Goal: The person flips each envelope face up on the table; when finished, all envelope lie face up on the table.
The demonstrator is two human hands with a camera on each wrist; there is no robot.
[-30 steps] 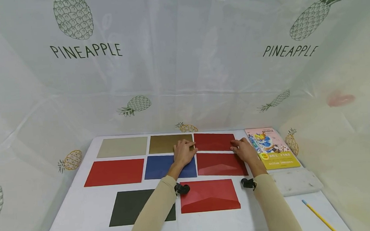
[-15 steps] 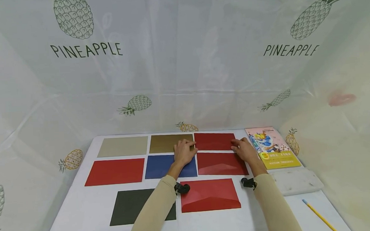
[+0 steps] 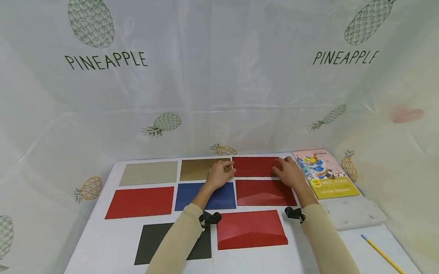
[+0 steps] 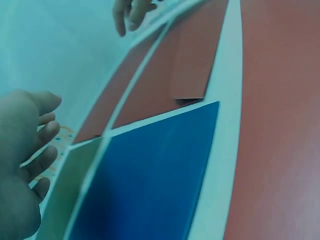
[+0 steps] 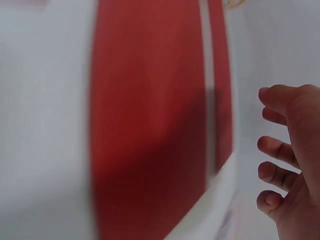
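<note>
Over the inner edges of a gold rectangular sheet (image 3: pixel 195 169) and a red sheet (image 3: pixel 255 166) in the back row, my left hand (image 3: pixel 219 174) hovers with loosely bent fingers. My right hand (image 3: pixel 290 173) is at that red sheet's right end, fingers loosely bent. Both wrist views show nothing held: the left hand (image 4: pixel 22 165) and the right hand (image 5: pixel 300 150) appear raised off the paper. Below lie a blue sheet (image 3: pixel 193 196), partly under the left forearm, and a red envelope (image 3: pixel 264 193) with its flap slightly lifted (image 4: pixel 190 75).
Flat on the white table also lie a beige sheet (image 3: pixel 148 173), a red sheet (image 3: pixel 139 202), a dark sheet (image 3: pixel 152 241) and another red envelope (image 3: pixel 251 227). To the right are a book (image 3: pixel 321 170), a white slab (image 3: pixel 354 213) and a yellow pencil (image 3: pixel 383 255).
Both hands have come up slightly from the back red sheet, whose edges they were touching. The sheets keep their layout; the head view has shifted a little.
</note>
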